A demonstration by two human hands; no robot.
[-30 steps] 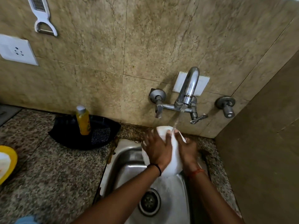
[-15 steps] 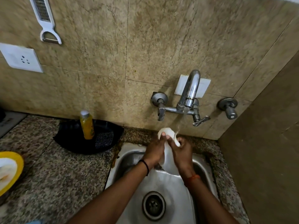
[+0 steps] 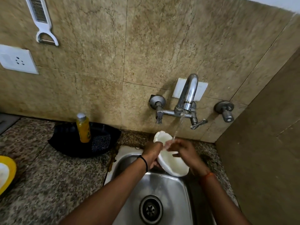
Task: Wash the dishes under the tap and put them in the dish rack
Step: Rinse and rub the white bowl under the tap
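Left hand (image 3: 152, 153) grips the round white plate's (image 3: 174, 164) rim – right hand (image 3: 185, 151), fingers spread, rubs it under the chrome tap's (image 3: 188, 95) stream

You have open table (image 3: 53, 184) left of the sink (image 3: 168, 189); the black tray (image 3: 68, 146) and yellow bottle (image 3: 83, 129) block the far left, the tap (image 3: 188, 98) overhangs.

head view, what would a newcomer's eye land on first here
First, the white dish held over the steel sink, with the left hand gripping its near-left rim and the right hand rubbing inside it. Next, the running tap on the tiled wall above, its stream falling onto the hands. Off to the left on the granite counter, a yellow bottle stands in a black tray.
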